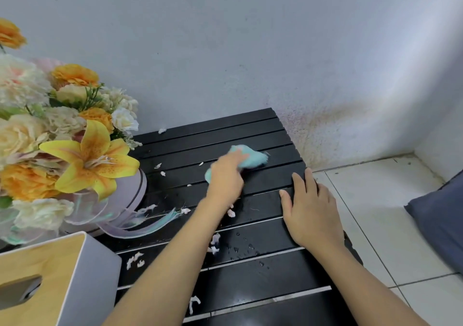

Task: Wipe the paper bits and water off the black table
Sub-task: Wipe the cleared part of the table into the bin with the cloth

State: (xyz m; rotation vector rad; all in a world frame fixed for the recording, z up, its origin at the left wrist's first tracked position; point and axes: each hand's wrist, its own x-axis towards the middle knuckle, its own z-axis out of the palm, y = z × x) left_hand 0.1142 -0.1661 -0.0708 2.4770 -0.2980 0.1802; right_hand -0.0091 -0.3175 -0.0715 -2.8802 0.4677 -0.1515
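Wiping is under way: the left hand (225,180) has its grip closed on the teal cloth (253,158), out on the black table (263,125) well right of the flower box (135,190); the right hand (310,210) lies flat and open, farther right, at the table's edge; paper bits (135,260) and water drops (248,246) lie nearer me than the box; next, I judge, comes a sweep back through them, clear of the box, toward that open right edge.
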